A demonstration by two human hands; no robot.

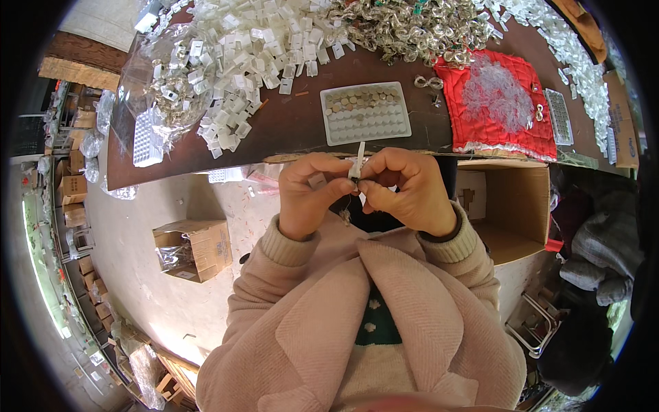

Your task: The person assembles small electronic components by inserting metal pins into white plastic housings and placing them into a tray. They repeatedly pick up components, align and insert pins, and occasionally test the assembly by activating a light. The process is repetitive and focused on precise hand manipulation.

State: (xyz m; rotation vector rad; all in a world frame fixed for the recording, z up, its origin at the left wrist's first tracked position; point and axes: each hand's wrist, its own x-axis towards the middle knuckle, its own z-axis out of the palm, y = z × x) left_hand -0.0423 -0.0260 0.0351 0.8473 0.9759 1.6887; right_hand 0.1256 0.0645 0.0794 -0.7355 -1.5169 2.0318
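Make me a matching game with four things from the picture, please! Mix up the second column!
1. Red cloth
2. Middle tray
3. Coat
4. Right hand

A. Pale pink
B. Fingertips pinching a small piece
C. Partly filled with round pieces
D. Underneath clear tangled strands

Right pairs: 1-D, 2-C, 3-A, 4-B

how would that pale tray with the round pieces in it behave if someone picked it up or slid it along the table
The pale tray looks like thin molded plastic, so it may be light and flex somewhat. The small round pieces appear loose in shallow pockets, so tilting might spill them. Being broad and low, it probably wouldn't tip when pushed.
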